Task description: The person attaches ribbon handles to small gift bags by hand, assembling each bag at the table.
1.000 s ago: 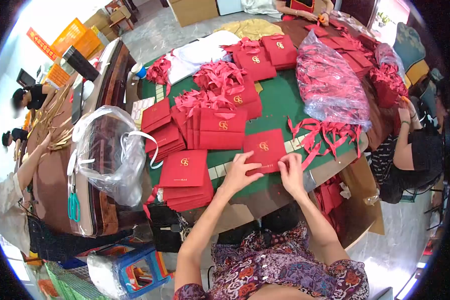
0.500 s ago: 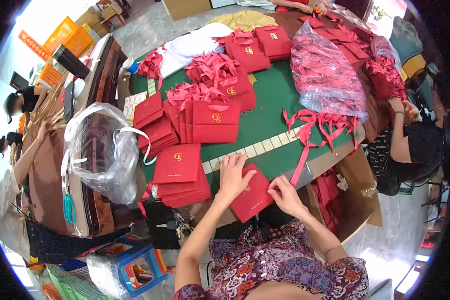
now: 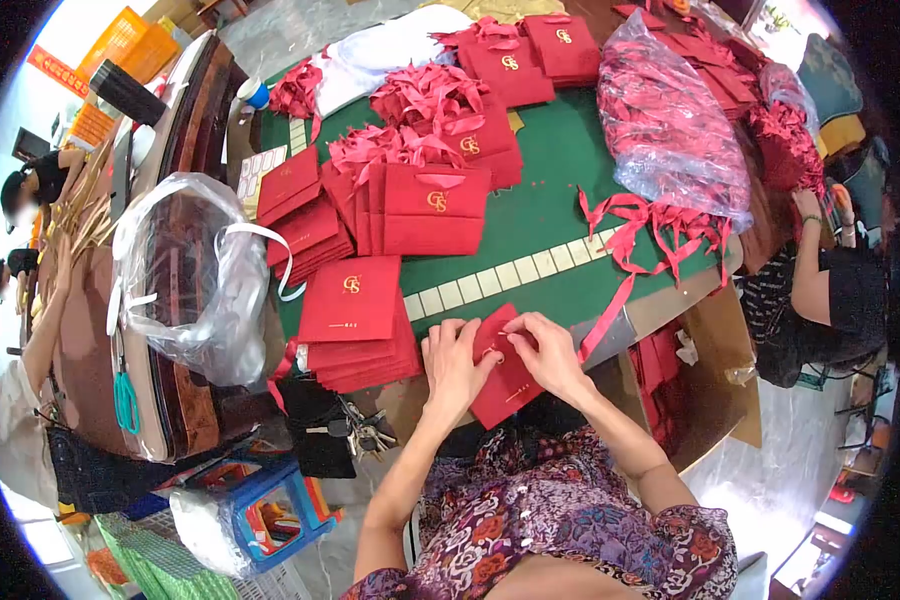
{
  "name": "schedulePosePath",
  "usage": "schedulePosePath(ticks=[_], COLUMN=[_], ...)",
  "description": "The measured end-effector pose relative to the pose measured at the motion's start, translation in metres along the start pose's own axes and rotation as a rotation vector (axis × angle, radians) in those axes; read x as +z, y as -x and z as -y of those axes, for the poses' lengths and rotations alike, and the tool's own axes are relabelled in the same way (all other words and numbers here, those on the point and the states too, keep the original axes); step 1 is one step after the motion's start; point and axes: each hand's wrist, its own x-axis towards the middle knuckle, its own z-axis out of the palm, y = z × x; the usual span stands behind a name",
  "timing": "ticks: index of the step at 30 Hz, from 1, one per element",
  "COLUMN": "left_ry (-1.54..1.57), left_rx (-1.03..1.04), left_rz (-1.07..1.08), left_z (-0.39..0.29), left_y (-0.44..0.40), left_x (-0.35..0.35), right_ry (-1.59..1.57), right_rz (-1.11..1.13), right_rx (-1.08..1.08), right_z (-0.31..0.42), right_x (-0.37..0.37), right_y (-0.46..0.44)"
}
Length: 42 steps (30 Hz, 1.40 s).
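Observation:
A flat red paper bag (image 3: 510,385) lies tilted at the table's near edge, in front of my body. My left hand (image 3: 452,365) is on the bag's left side, its fingers bent and the thumb resting on the bag's face. Over the upper part of the bag, my right hand (image 3: 545,355) has its thumb and fingertips pinched together; what is between them is too small to make out. To the left of my hands sits a stack of red bags (image 3: 348,310) with gold lettering on the top one.
Upright red bags with ribbon handles (image 3: 435,215) stand farther back on the green mat (image 3: 545,215). Loose red ribbons (image 3: 650,235) trail from a plastic-wrapped bundle (image 3: 670,130). An open cardboard box (image 3: 725,360) is at the right. Another person's arm (image 3: 810,270) shows beyond it.
My right hand has moved up and left from the bag's right edge to its upper face, fingers now pinched. My left hand's spread fingers have drawn in. The view has shifted slightly.

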Motion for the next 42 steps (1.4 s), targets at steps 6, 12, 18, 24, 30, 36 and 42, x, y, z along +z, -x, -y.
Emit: schedulePosePath(ticks=[6, 12, 18, 24, 30, 36, 42], left_ry=[0.088, 0.263, 0.283, 0.378, 0.476, 0.327, 0.601], left_rx=[-0.018, -0.053, -0.058, -0.064, -0.06, -0.01, -0.123], left_rz=[-0.012, -0.011, -0.019, -0.021, -0.069, -0.091, 0.106], left_z=[-0.005, -0.002, -0.007, -0.009, -0.013, -0.021, -0.001], left_y=[-0.002, -0.003, -0.003, -0.011, -0.009, -0.007, -0.017], left_x=[-0.001, 0.004, 0.004, -0.001, -0.002, -0.003, 0.0], right_ry=[0.056, 0.074, 0.175, 0.152, 0.083, 0.08, -0.026], right_rz=[-0.044, -0.079, -0.067, -0.087, 0.004, 0.039, -0.008], right_rx=[0.053, 0.054, -0.016, -0.016, 0.133, 0.13, 0.144], right_z=[-0.002, 0.003, 0.008, 0.015, 0.015, 0.016, 0.009], right_x=[0.008, 0.007, 0.005, 0.01, -0.007, -0.013, -0.005], right_y=[-0.004, -0.007, -0.01, -0.005, -0.014, -0.019, -0.014])
